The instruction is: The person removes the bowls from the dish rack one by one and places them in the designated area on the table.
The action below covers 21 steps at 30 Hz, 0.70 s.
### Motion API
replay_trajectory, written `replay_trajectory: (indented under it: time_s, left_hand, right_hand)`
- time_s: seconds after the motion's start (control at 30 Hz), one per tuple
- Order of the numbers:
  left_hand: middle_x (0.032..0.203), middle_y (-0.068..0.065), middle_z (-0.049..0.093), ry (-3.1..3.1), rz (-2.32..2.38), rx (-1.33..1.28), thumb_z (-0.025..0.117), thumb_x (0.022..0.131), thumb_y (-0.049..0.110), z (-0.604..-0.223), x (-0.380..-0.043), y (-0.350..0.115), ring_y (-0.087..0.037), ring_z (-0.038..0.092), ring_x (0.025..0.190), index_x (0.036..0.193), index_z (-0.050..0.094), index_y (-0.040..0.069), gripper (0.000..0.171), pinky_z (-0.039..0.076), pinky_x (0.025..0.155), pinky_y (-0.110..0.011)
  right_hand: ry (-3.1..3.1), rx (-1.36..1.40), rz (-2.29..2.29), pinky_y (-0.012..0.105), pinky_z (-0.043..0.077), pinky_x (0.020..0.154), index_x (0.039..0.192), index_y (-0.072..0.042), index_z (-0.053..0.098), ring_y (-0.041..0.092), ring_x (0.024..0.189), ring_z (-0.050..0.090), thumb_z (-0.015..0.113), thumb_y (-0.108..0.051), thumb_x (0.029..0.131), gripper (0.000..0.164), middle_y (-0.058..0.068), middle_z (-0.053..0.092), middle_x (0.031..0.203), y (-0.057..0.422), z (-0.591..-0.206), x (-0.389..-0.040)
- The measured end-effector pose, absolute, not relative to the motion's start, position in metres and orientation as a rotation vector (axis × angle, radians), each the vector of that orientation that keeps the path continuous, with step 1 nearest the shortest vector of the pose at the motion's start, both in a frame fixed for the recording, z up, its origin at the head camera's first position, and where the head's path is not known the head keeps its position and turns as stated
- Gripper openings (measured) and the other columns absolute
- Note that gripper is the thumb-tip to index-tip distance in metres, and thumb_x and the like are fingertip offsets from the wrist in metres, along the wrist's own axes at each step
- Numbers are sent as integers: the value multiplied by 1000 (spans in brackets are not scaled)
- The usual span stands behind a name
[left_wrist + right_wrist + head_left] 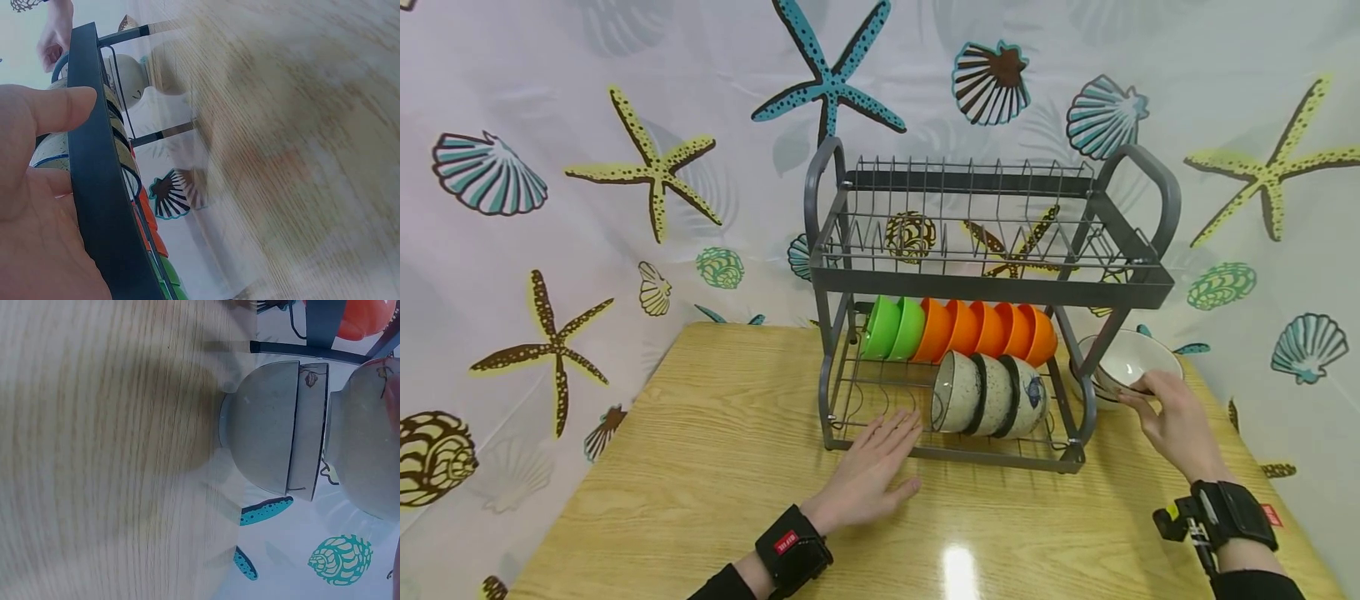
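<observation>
At the right of the rack, my right hand [1176, 421] pinches the rim of a white bowl [1138, 358]. Below that bowl, stacked white bowls [265, 428] stand on the table; in the right wrist view the held bowl's [369, 444] foot is near the stack's top rim. My left hand [868, 475] lies palm down with its fingers extended at the front rail of the dish rack [1000, 457]. In the left wrist view its thumb [69, 106] overlaps the dark rail [103, 187]; whether it presses there I cannot tell.
On the rack's lower tier, green bowls [883, 329] and several orange bowls [977, 329] stand tilted in a row at the back. Three speckled bowls [992, 396] stand on edge in front. Above is the wire upper tier [970, 225]. A patterned curtain [700, 50] surrounds the wooden table [722, 467].
</observation>
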<state>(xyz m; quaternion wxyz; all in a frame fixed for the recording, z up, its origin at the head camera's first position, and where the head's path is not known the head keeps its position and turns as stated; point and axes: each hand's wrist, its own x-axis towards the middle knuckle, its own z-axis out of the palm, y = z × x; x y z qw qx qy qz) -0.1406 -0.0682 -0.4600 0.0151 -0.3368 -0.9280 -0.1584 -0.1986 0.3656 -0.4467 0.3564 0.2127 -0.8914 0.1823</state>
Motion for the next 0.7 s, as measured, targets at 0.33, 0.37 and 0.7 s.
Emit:
replay_trajectory:
  time_s: [0.33,0.37,0.7]
  left_hand:
    - [167,-11,24,-2867,-463,-1034,59,100,37,-462,-141,-68,-31,25,155,156,32,3,71,18,129,-49]
    - [167,-11,24,-2864,-462,-1033,59,100,36,-462,-141,-68,-31,25,155,156,32,3,71,19,129,-49]
    - [167,-13,26,-2859,-479,-1023,61,98,36,-462,-140,-68,-32,25,155,156,33,3,72,18,129,-50]
  right_hand:
    - [-2323,459,519,25,34,69,76,-2,54,23,75,49,79,17,70,32,12,59,74,360,-457,-215]
    - [-2328,456,524,26,34,69,76,-2,54,23,75,49,79,17,71,32,12,59,74,360,-459,-217]
    - [-2422,404,589,42,39,71,77,-1,57,28,83,48,74,17,78,24,15,61,76,360,-471,-224]
